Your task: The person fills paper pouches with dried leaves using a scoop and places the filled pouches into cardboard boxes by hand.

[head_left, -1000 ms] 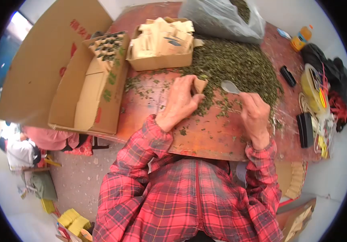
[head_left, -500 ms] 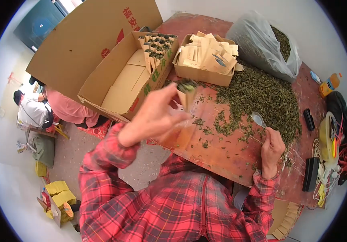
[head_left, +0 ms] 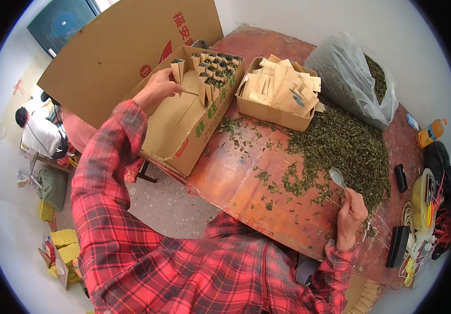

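Note:
My left hand [head_left: 158,87] reaches into the long cardboard box [head_left: 198,137], its fingers closed on a small brown paper packet [head_left: 177,70] with dark leaves at its top. The packet is upright, left of several filled packets [head_left: 216,70] standing in rows. At the table's right, my right hand [head_left: 352,212] grips the handle of a clear plastic spoon [head_left: 337,177], whose bowl lies by the edge of the pile of dried green leaves [head_left: 351,149].
A smaller box [head_left: 275,115] of flat paper packets stands behind. A grey plastic bag [head_left: 340,78] of leaves, an orange bottle [head_left: 431,133], a black case [head_left: 398,247] and cords are to the right. Two people sit far left.
My left hand has carried the packet up and left from the leaves into the long box. My right hand keeps the spoon near the pile. The view has shifted.

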### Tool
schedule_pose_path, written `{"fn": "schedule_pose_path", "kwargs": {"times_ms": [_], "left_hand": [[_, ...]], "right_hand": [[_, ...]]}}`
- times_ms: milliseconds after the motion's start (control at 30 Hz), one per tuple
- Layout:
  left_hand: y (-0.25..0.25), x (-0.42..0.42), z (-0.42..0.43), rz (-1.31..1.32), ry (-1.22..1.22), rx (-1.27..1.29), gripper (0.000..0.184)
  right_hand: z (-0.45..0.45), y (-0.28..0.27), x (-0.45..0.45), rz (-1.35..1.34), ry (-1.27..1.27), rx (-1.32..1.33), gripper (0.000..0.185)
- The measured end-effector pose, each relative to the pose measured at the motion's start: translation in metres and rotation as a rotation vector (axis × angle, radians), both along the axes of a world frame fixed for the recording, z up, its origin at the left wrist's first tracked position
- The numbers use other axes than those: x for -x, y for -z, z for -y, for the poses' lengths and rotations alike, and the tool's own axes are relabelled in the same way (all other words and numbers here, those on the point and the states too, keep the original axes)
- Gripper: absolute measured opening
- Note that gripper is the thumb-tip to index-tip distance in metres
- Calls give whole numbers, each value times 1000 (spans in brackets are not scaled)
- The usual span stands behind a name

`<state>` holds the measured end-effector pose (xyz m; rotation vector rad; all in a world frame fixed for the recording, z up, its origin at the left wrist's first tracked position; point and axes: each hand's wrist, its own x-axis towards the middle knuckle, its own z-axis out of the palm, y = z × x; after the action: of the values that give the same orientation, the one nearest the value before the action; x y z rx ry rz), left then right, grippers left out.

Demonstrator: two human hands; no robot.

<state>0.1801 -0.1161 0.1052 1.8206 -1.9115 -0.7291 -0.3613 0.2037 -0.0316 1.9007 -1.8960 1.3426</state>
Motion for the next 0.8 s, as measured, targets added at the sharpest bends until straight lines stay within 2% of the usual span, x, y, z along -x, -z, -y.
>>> {"fn": "schedule_pose_path", "kwargs": {"times_ms": [200,300,400,600,700,800], "left_hand": [[11,-2,47,150,-132,-22,50],[34,-11,79,110,-174,-33,50],[58,-21,108,183,-171,20,50],[66,-21,121,-21,-184,18,47],[62,-15,125,30,-196,11,46],[78,-22,144,47,-152,75,47]], "right_hand": [[0,2,2,-15,4,-29,12],[2,4,1,-2,15,-30,10],[1,7,2,3,19,-53,11],[1,6,2,2,32,-70,10],[1,4,0,20,29,-72,11],[2,5,0,22,32,-79,11]]}}
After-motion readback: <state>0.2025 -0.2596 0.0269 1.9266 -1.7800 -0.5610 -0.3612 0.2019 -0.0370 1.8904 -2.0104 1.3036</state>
